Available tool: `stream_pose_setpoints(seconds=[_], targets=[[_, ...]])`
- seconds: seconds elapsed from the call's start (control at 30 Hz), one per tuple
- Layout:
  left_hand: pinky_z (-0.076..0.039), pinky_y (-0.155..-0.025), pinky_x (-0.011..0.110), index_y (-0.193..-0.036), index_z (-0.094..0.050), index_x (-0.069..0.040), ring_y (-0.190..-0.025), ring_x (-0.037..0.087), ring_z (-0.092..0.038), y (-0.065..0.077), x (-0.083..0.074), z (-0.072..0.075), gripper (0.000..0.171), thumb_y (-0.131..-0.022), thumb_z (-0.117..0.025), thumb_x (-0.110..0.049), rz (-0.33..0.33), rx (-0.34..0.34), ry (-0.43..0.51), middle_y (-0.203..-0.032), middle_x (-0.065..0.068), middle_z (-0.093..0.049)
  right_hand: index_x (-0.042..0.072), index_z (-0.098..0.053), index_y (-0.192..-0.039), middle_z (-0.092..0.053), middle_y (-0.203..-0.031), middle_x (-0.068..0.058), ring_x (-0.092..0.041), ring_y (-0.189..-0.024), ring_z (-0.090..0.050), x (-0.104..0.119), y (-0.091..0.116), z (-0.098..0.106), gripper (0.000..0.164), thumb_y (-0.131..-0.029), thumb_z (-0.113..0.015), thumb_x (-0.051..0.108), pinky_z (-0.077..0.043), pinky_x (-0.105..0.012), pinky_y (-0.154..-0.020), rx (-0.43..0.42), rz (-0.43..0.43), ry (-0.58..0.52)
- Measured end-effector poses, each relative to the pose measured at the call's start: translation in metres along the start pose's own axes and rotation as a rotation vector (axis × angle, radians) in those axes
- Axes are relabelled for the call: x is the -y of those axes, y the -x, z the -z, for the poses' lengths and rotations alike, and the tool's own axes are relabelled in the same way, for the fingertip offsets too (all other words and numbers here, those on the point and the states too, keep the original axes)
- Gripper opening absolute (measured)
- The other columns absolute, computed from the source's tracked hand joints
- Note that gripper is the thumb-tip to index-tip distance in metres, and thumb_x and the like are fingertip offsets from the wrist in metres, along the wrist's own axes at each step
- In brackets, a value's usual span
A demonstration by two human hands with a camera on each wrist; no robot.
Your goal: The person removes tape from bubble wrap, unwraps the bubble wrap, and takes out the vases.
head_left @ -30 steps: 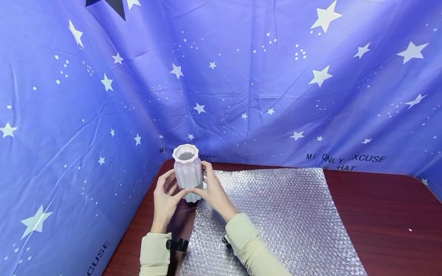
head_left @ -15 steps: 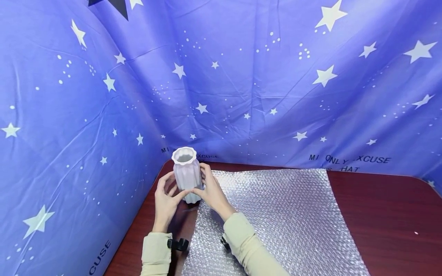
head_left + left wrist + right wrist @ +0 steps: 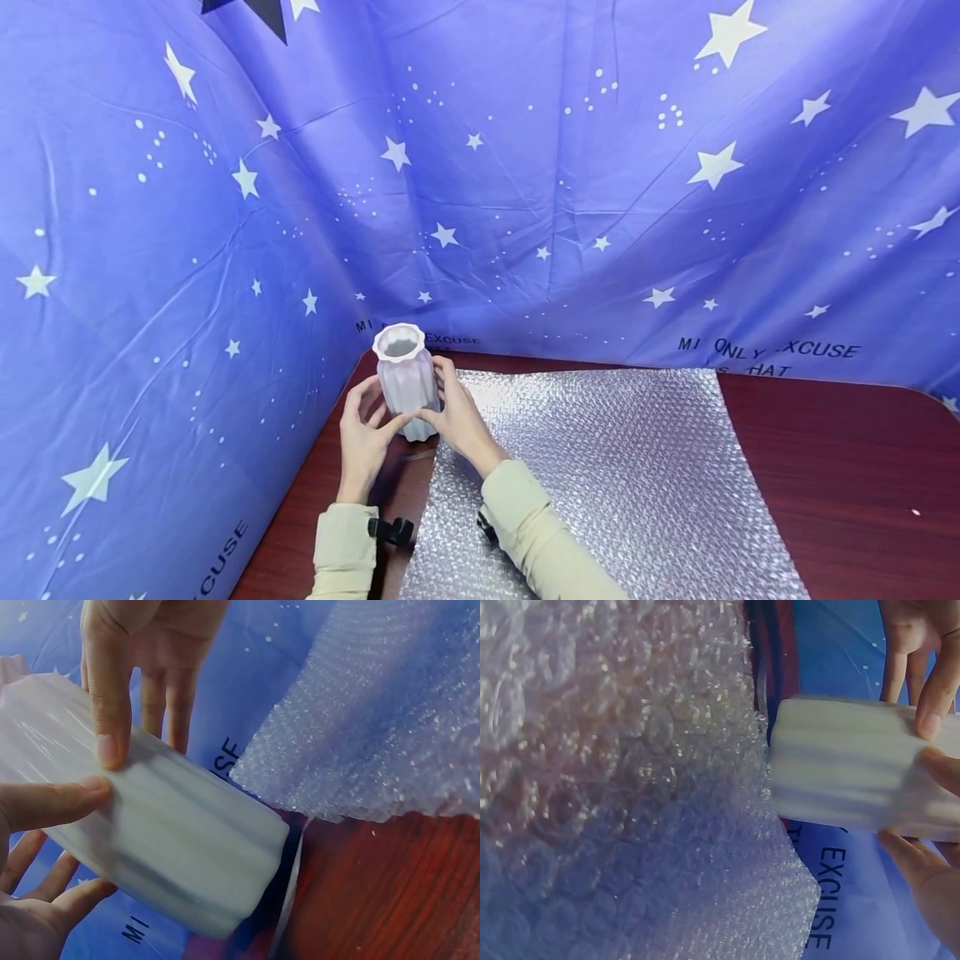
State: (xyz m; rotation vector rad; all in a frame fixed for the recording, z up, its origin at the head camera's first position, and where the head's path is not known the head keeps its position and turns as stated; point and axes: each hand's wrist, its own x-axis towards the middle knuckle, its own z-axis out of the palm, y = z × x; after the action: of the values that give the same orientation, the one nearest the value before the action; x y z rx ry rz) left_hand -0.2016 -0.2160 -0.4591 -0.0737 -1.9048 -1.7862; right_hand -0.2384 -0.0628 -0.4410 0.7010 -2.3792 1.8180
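A pale fluted vase [image 3: 405,387] with a scalloped open rim stands nearly upright at the table's far left, in the head view. From its left side my left hand [image 3: 363,437] grips it, thumb across the front. My right hand [image 3: 463,417] holds the opposite side, and the two thumb tips nearly meet on the vase. Both wrist views show the vase [image 3: 180,825] between the hands, its base toward the bubble wrap [image 3: 630,780]. Whether the base touches the table cannot be told. Some fingertips are hidden behind the vase.
The silvery bubble wrap sheet [image 3: 600,467] lies flat right of the vase, under the right forearm. Dark red wooden table [image 3: 847,483] shows beyond its right edge. A blue star-printed cloth [image 3: 510,192] hangs close behind and on the left.
The head view has turned slightly left. The vase has shifted a little leftward against the backdrop and its rim sits slightly lower. Both hands keep their hold on it.
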Motion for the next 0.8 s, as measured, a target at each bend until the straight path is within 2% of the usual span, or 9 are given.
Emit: stream_pose_setpoints(seconds=[0.17,0.3,0.43,0.67,0.8], targets=[[-0.05,-0.098,0.017,-0.135,-0.05,0.005,-0.125,0.025,-0.054,0.0003,0.0045,0.0012,0.077,-0.066,-0.079,0.022,0.015,-0.015,0.004,-0.124,0.007,-0.053,0.005,-0.033,-0.144,-0.045,-0.148,-0.026,-0.036,-0.136,-0.046,-0.0036,-0.0012,-0.0038,0.077,-0.081,-0.076,-0.007,-0.045,-0.046,-0.109,0.003,0.014,0.037],[-0.05,-0.097,0.016,-0.135,-0.05,0.005,-0.124,0.023,-0.055,0.0012,0.0066,0.0032,0.078,-0.065,-0.079,0.022,0.021,-0.024,0.011,-0.122,0.005,-0.053,0.008,-0.034,-0.144,-0.047,-0.146,-0.025,-0.036,-0.134,-0.049,-0.0034,-0.0001,-0.0055,0.077,-0.082,-0.076,-0.006,-0.046,-0.047,-0.108,0.006,0.018,0.054],[-0.05,-0.097,0.016,-0.137,-0.049,0.005,-0.124,0.02,-0.054,0.0007,0.0073,0.0037,0.078,-0.067,-0.079,0.021,0.022,-0.016,0.006,-0.124,0.006,-0.052,0.008,-0.034,-0.144,-0.049,-0.144,-0.022,-0.034,-0.132,-0.052,-0.0032,-0.0004,-0.0052,0.076,-0.082,-0.076,-0.005,-0.048,-0.043,-0.106,0.006,0.031,0.069],[-0.05,-0.098,0.017,-0.139,-0.048,0.004,-0.127,0.025,-0.053,-0.0007,0.0077,0.005,0.078,-0.069,-0.079,0.02,0.025,-0.002,-0.004,-0.128,0.01,-0.052,0.009,-0.034,-0.145,-0.05,-0.14,-0.02,-0.033,-0.128,-0.054,-0.0041,-0.0022,-0.0048,0.077,-0.083,-0.076,-0.002,-0.051,-0.04,-0.103,0.005,0.025,0.098],[-0.05,-0.099,0.018,-0.139,-0.047,0.003,-0.125,0.017,-0.053,-0.0009,0.0081,0.0062,0.077,-0.07,-0.078,0.019,0.031,0.008,-0.016,-0.132,0.015,-0.051,0.011,-0.033,-0.146,-0.049,-0.138,-0.019,-0.031,-0.126,-0.055,-0.0049,-0.0019,-0.005,0.077,-0.084,-0.076,-0.001,-0.052,-0.039,-0.103,0.011,0.007,0.11]])
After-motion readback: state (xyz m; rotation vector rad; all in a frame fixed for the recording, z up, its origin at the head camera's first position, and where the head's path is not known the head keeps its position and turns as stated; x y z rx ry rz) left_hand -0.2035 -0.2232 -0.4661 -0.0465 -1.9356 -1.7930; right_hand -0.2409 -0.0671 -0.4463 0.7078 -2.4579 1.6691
